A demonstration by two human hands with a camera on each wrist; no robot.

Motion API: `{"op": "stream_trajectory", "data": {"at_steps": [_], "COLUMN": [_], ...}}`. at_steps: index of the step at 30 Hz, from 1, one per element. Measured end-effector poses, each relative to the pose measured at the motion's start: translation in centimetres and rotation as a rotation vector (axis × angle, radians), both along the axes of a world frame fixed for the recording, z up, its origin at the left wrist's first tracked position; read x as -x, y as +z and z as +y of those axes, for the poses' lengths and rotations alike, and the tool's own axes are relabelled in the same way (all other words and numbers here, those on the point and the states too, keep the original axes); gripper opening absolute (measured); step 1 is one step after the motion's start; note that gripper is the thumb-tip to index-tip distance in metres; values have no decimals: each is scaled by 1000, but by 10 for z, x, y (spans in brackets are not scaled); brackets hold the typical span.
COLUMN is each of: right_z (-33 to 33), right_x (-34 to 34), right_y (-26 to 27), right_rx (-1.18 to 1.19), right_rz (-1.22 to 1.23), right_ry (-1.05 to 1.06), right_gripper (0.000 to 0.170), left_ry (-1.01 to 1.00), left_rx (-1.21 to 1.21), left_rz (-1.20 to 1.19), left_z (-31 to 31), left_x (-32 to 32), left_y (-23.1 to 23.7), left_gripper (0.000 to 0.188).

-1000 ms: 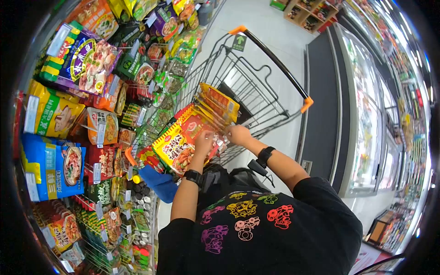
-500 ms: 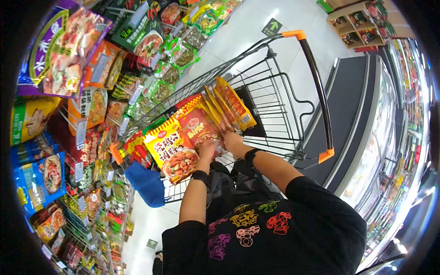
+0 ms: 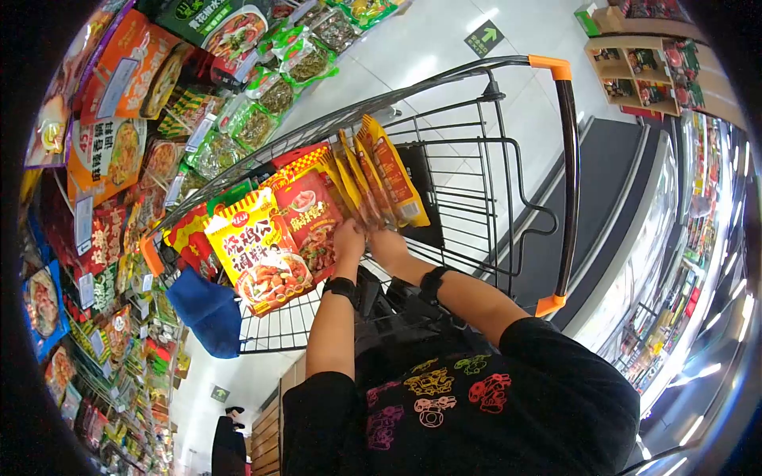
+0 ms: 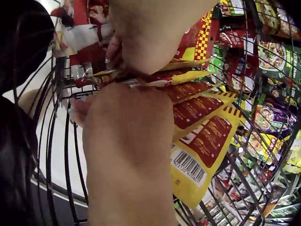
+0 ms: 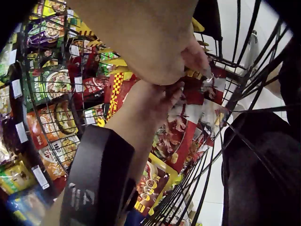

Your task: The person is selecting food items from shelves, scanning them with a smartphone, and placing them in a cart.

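Observation:
Both hands meet at a row of seasoning packets in a shopping cart (image 3: pixel 468 262). My left hand (image 3: pixel 348 240) has its fingers curled at the lower edge of a red packet (image 3: pixel 309 214) with a yellow checked border. Close against it, my right hand (image 3: pixel 389 246) grips the near ends of several yellow packets (image 3: pixel 393 178), which fan out with red back panels facing right. In the left wrist view a barcode shows on the outermost yellow packet (image 4: pixel 190 169). A yellow-and-red packet (image 3: pixel 258 246) with a food picture leans left of the red one. The fingertips are partly hidden.
A packed shelf of food pouches (image 3: pixel 119 71) runs along the left. A blue cloth-like item (image 3: pixel 202 313) hangs over the cart's left end. The cart's black handle (image 3: pixel 566 182) with orange ends is at the right. Glass-fronted coolers (image 3: pixel 659 262) stand beyond.
In the head view, the shelf and the packets shift left, and the cart's handle moves right. Both hands stay together at the packets, and the fanned yellow ones show more clearly.

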State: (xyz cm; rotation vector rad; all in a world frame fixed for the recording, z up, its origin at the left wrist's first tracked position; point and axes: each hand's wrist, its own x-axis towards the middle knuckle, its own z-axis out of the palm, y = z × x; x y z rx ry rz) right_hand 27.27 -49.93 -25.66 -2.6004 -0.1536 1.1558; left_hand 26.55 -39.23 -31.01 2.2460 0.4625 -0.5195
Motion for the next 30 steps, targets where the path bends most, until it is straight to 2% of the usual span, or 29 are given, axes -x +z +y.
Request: {"op": "stream_trajectory", "data": {"at_steps": [3,6,9,12,13,16,17,19,22,24,26,27,28,30], "right_z": [1,2,4,6,12,5,4,6,0,2,0,1,2,3], "right_x": [-3,-18,-46,-68,-80,-86,-86,-92,-92,-97,-100,-101,-102,-98], "right_y": [10,38,71,80,100,83,85,110,122,143,153,160,164,162], "right_rx": [-52,-127,-201,-308,-337,-620,-612,-688,-799,-909,-952,-983,-1015,-1072], "right_rz": [75,58,-150,-203,-104,42,6,118,218,287,423,476,530,565], "right_ry": [-66,-40,-192,-183,-349,-497,-482,-427,-372,-409,-424,-434,-442,-497], "right_gripper": [34,40,35,37,36,30,22,21,20,21,26,27,28,30], "left_ry": [-31,10,-104,-221,-254,-307,-298,-322,-107,158,411,531,647,726], "left_rx": [128,313,299,267,276,283,276,289,229,6,-89,102,468,1133], "left_rz": [-97,-133,-147,-87,-139,-287,-324,-348,-567,-580,-644,-570,-499,-248], "left_z": [9,15,19,11,9,8,9,14,38,59,75,83,87,100], "left_x": [-1,-12,-23,-24,-26,-31,-32,-30,-37,-27,-21,-14,-9,4], "left_y": [-1,31,68,115,134,178,185,193,213,207,203,191,185,166], "left_gripper": [13,12,10,11,11,10,10,7,18,49,73,74,70,68]}}
